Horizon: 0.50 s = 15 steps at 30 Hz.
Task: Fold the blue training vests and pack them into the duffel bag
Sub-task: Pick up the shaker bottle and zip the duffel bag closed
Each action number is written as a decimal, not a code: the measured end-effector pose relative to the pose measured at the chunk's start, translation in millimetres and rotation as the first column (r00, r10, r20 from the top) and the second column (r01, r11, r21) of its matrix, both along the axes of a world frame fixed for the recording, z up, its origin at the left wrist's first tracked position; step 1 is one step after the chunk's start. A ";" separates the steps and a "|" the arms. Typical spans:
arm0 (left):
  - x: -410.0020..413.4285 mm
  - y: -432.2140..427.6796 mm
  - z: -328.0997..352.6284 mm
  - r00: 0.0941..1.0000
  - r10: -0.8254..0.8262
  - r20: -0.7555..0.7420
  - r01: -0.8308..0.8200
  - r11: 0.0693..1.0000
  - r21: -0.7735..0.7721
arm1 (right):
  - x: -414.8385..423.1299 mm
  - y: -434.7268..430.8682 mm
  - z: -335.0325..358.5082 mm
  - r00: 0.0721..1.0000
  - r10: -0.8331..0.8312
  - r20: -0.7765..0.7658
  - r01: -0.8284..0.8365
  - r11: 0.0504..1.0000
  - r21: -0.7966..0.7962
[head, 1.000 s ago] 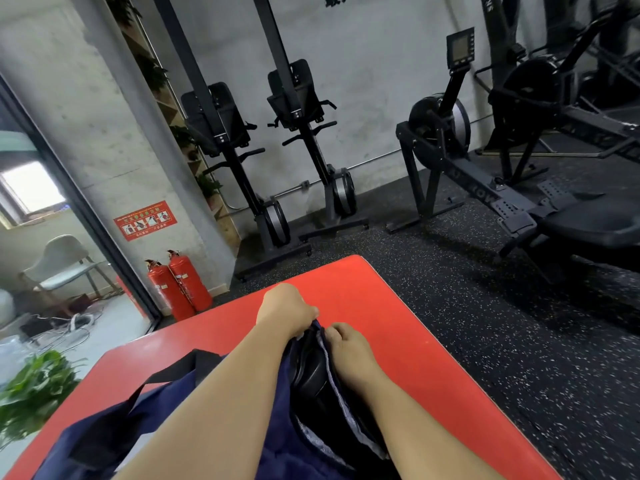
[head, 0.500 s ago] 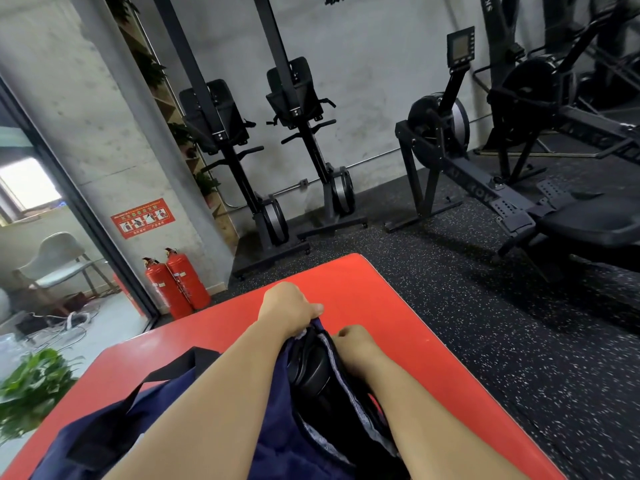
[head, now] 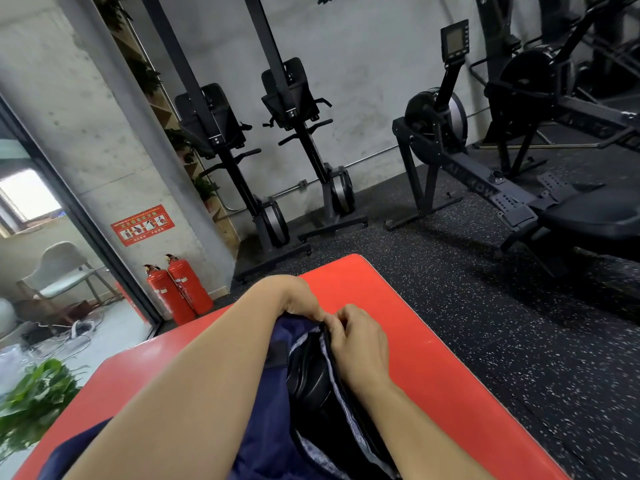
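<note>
Navy duffel bag (head: 278, 336) lay on the red tabletop (head: 433, 375), mouth agape, vests not visible inside. My left grip (head: 294, 296) clutched its far end; the right grip (head: 356, 341) pinched the opening's edge. I'd hold that end taut and pull steadily.

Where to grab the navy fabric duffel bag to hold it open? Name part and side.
Grip the navy fabric duffel bag by its rim at the far end, coming from above, one hand each side of the slit. The limp cloth slumps; the rim is its firmest line. The left hand and right hand pinch there.
</note>
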<state>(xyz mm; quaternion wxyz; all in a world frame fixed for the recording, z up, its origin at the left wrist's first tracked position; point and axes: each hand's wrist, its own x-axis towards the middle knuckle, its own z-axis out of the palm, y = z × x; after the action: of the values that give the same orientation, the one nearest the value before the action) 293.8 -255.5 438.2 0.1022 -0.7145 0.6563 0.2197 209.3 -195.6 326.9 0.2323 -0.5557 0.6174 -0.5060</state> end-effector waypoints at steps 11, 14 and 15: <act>30.7 23.1 -3.5 0.919 -0.206 -0.336 0.197 0.979 -0.062 | -4.9 0.6 -1.6 0.993 0.053 0.107 -0.051 0.999 -0.017; 20.7 29.2 -1.3 0.922 -0.305 -0.241 0.256 0.943 -0.213 | -11.0 -3.3 3.0 0.981 0.063 0.184 -0.075 0.995 0.062; 19.5 31.0 -2.6 0.920 -0.320 -0.228 0.268 0.935 -0.234 | -12.0 -2.5 5.7 0.954 0.088 0.286 -0.115 0.990 0.081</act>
<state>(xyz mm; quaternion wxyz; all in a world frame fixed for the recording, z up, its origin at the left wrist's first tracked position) 313.3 -224.5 435.6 -0.0253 -0.5785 0.7828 0.2278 197.3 -198.2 332.5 0.3699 -0.4972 0.5725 -0.5368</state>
